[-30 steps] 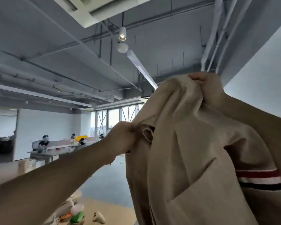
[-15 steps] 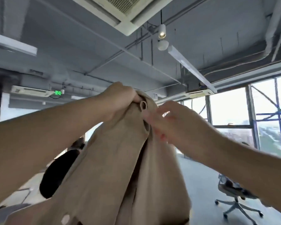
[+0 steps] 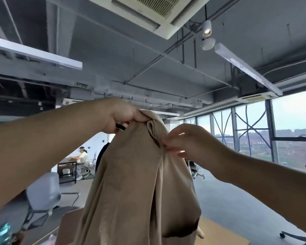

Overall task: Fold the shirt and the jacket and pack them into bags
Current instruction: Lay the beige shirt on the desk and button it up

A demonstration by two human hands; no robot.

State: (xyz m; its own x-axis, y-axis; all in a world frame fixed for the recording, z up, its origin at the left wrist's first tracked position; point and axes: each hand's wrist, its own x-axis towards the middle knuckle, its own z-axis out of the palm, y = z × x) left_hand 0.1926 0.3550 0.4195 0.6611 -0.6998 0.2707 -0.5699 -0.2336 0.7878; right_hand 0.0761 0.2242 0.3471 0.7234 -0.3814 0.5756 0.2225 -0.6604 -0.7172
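Observation:
A beige jacket [image 3: 136, 183] hangs in the air in front of me, held high at chest-to-head level. My left hand [image 3: 121, 117] grips its top edge near the collar loop, with a strip of the red and black sleeve trim showing under the fingers. My right hand [image 3: 187, 140] pinches the fabric just right of the loop, a little lower. The jacket's body drapes down in long folds and leaves the frame at the bottom. No shirt and no bags are in view.
A grey office chair [image 3: 42, 193] stands at the lower left. A person sits at a desk [image 3: 67, 163] further back. Another chair [image 3: 196, 169] is behind the jacket on the right, and windows [image 3: 290, 131] line the right wall.
The view has swung to the right. Both hands stay on the jacket's top; my right hand came down from the high shoulder to pinch beside the collar loop.

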